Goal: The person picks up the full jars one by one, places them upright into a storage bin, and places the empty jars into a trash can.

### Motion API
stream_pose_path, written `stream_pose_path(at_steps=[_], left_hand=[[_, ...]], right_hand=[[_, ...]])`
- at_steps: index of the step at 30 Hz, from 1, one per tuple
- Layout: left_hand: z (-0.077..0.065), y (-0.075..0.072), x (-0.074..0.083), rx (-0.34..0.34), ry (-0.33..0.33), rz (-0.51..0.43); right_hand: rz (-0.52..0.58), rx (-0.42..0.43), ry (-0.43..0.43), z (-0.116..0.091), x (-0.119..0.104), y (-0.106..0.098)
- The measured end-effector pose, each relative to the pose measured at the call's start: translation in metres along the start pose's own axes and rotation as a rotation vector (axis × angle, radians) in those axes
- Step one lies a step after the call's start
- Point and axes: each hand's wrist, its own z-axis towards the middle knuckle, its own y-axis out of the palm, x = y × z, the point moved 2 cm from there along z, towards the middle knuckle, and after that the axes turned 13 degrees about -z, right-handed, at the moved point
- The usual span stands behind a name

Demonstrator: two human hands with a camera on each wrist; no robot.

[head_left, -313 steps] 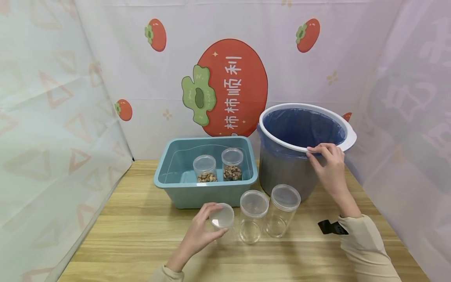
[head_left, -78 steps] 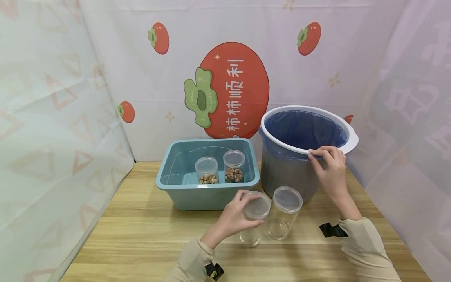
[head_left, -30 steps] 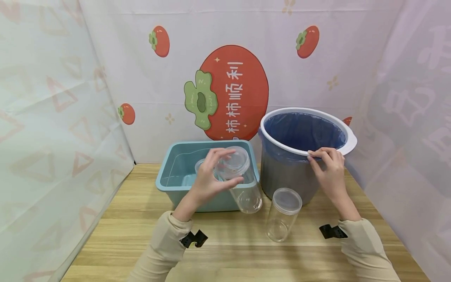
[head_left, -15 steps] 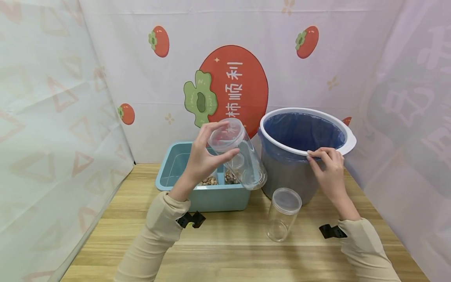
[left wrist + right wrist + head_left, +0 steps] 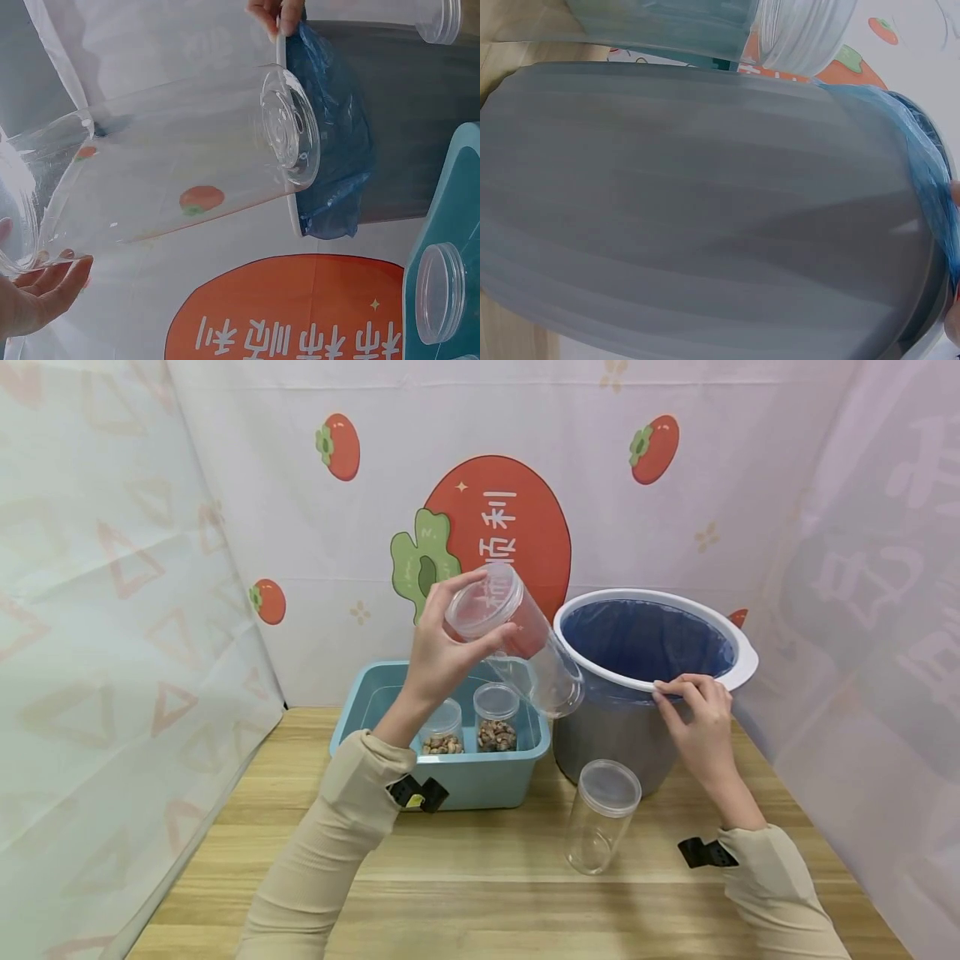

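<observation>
My left hand point(image 5: 442, 643) grips a tall clear jar point(image 5: 543, 664) round its lidded end, above the blue basin. The jar is tilted, its base towards the bin point(image 5: 611, 739); no contents show in it. In the left wrist view, the fingers point(image 5: 56, 289) lie against the lid end and the jar's base point(image 5: 289, 131) overlaps the bin's blue liner point(image 5: 330, 150). My right hand point(image 5: 705, 718) pinches the bin's white rim point(image 5: 626, 679) at the front; in the right wrist view only bits of its fingers show at the edge.
A second tall clear jar point(image 5: 600, 827) with a lid stands on the wooden table point(image 5: 465, 893) before the bin. Inside the blue basin point(image 5: 457, 785) are two lidded jars of brown nut-like pieces, one left point(image 5: 444, 731) and one right point(image 5: 496, 718). A printed cloth point(image 5: 637, 543) hangs behind.
The jar earlier in my left hand has gone from the table. That hand has since lifted a tall jar over the basin, up and towards the bin, tilting it. My right hand keeps its place.
</observation>
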Motion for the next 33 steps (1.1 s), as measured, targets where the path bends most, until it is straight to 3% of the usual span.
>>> stream_pose_path(at_steps=[8, 16, 21, 28, 33], left_hand=[[0.014, 0.009, -0.002, 0.073, 0.003, -0.100], [0.020, 0.026, 0.009, 0.114, -0.076, -0.209], [0.021, 0.035, 0.011, 0.122, -0.079, -0.160], [0.030, 0.047, -0.021, 0.123, -0.057, -0.086], [0.035, 0.058, -0.034, 0.110, -0.044, -0.017]], right_hand=[[-0.001, 0.005, -0.002, 0.000, 0.000, 0.000], [-0.003, 0.004, -0.004, -0.001, 0.001, 0.000], [-0.002, 0.003, -0.009, -0.001, 0.001, 0.001], [0.001, 0.001, -0.003, -0.001, 0.001, 0.000], [0.000, 0.002, -0.003, -0.001, 0.001, 0.000]])
